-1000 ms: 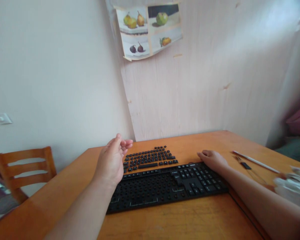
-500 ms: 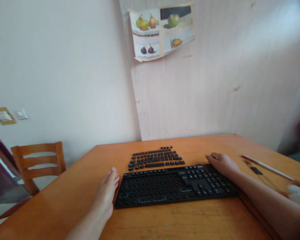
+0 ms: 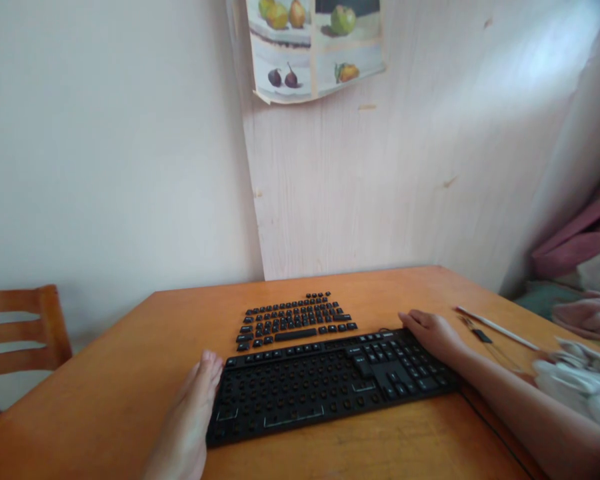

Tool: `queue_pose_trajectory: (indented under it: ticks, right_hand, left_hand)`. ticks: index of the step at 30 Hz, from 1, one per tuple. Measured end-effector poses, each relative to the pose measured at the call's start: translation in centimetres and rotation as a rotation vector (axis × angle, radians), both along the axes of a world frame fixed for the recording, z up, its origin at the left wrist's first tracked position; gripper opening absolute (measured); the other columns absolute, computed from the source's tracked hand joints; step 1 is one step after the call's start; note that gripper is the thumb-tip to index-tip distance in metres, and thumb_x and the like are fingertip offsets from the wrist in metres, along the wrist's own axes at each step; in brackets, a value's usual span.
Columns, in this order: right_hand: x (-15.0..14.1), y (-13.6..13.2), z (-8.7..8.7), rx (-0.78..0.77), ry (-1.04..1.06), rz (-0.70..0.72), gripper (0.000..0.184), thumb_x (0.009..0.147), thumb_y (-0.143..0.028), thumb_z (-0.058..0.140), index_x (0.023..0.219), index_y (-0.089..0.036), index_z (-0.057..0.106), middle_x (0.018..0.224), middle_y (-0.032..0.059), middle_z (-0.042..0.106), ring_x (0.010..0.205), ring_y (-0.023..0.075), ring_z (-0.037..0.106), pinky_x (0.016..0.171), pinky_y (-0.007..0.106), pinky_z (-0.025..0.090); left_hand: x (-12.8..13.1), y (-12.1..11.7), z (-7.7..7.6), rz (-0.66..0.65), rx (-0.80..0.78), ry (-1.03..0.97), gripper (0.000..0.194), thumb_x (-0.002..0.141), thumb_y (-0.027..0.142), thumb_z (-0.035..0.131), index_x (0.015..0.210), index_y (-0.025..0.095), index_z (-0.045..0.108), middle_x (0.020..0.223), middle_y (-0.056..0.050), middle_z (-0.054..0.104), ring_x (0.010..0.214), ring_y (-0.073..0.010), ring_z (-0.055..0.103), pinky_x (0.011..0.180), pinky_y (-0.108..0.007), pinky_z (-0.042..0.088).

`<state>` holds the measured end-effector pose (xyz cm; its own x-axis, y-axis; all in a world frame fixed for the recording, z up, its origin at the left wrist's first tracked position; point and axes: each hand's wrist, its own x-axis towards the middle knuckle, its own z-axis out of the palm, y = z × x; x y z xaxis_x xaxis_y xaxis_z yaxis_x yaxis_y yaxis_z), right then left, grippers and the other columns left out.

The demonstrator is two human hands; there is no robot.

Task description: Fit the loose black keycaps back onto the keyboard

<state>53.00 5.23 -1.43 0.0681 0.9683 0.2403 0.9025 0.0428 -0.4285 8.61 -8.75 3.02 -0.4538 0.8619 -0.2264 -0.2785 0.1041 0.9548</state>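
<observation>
A black keyboard (image 3: 300, 393) lies on the table, its left and middle part stripped of keycaps, while the number pad and top row still carry theirs. My left hand (image 3: 195, 400) stands on edge along its left end, fingers stretched forward, touching or nearly touching the side. Over the far right corner lies my right hand (image 3: 433, 337), its fingers bent and closed at the keyboard's edge; the fingertips are partly hidden. Beyond the keyboard, loose black keycaps (image 3: 295, 320) are laid out in rows, with a space bar keycap (image 3: 296, 335) in the front row.
To the right lie a thin white stick (image 3: 495, 328), a small dark tool with wire prongs (image 3: 481, 335) and crumpled whitish plastic (image 3: 580, 387). The keyboard's cable (image 3: 495, 433) runs toward me under my right forearm. A wooden chair (image 3: 25, 327) stands left of the table (image 3: 115, 360).
The view has turned a little to the right. The keyboard's left end has come slightly nearer to me, so it lies more slanted; both hands have stayed at its ends.
</observation>
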Motion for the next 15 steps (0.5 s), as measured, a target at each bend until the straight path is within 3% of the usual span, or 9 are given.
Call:
queue_pose_trajectory:
  ticks: [15]
  right_hand:
    - [-1.1, -0.3, -0.2, 0.099, 0.119, 0.159, 0.045, 0.094, -0.056, 0.034, 0.064, -0.023, 0.042, 0.057, -0.0024, 0.049, 0.059, 0.0158, 0.050, 0.057, 0.028, 0.033]
  left_hand:
    - [-1.3, 1.0, -0.5, 0.036, -0.013, 0.053, 0.073, 0.091, 0.063, 0.042, 0.147, 0.016, 0.036, 0.152, -0.013, 0.041, 0.140, -0.0194, 0.037, 0.121, -0.033, 0.017]
